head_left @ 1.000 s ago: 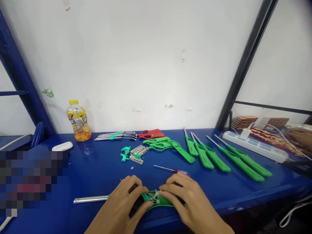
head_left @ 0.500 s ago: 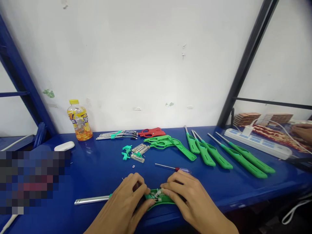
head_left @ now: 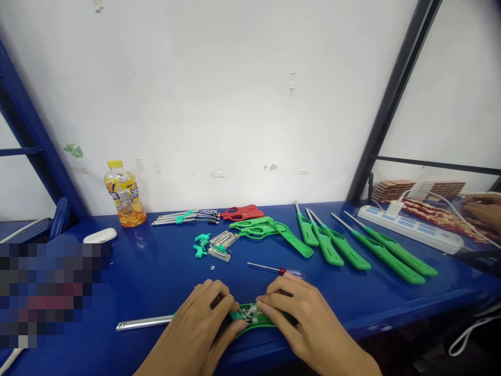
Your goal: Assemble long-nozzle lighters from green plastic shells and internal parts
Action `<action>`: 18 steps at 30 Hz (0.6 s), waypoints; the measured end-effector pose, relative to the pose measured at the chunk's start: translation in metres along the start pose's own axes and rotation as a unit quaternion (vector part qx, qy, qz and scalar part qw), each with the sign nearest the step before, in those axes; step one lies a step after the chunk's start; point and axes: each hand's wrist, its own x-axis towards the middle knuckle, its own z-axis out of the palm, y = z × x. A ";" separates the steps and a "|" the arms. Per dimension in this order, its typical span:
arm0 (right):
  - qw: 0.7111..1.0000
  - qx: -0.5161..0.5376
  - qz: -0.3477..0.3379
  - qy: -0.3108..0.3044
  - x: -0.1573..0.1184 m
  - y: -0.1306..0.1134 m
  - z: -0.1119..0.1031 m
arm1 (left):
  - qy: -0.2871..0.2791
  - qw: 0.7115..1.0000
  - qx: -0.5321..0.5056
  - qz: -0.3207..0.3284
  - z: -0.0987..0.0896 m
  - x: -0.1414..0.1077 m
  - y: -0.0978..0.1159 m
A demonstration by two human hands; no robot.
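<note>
A green lighter shell point(head_left: 258, 321), its inner parts and thin wires exposed, lies near the table's front edge between my hands. Its silver tube point(head_left: 144, 323) sticks out to the left. My left hand point(head_left: 207, 321) is closed on the shell's left part, fingertips beside the wires. My right hand point(head_left: 299, 316) grips the right part, thumb and forefinger at a small pale piece inside. Just behind my right hand lies a screwdriver point(head_left: 274, 269) with a red and clear handle. Clear fuel tanks point(head_left: 224, 241) and teal triggers point(head_left: 201, 245) are farther back.
Several green lighters point(head_left: 352, 250) lie at the right, before a white power strip point(head_left: 410, 230). Green shells point(head_left: 293, 238), red shells point(head_left: 242, 212) and metal tubes point(head_left: 176, 216) lie behind. A bottle point(head_left: 125, 196) and white case point(head_left: 100, 235) stand left. Another person's hand point(head_left: 483, 209) shows far right.
The whole view has shifted slightly, so things appear a little farther left. Both hands keep nearly the same hold on the shell, with only slight finger movement at the small pale piece.
</note>
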 end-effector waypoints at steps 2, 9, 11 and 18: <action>1.000 0.000 -0.001 0.001 0.000 0.000 0.000 | -0.007 1.000 0.012 -0.004 0.001 0.000 0.000; 1.000 0.004 0.007 0.003 0.001 -0.001 -0.002 | 0.011 0.995 0.096 0.033 -0.011 -0.004 0.004; 1.000 0.003 0.006 0.006 0.001 -0.001 -0.001 | -0.008 0.995 0.097 0.036 -0.015 -0.006 0.006; 1.000 -0.006 0.005 0.017 0.002 -0.002 0.000 | -0.069 0.996 0.061 0.006 -0.012 -0.007 0.010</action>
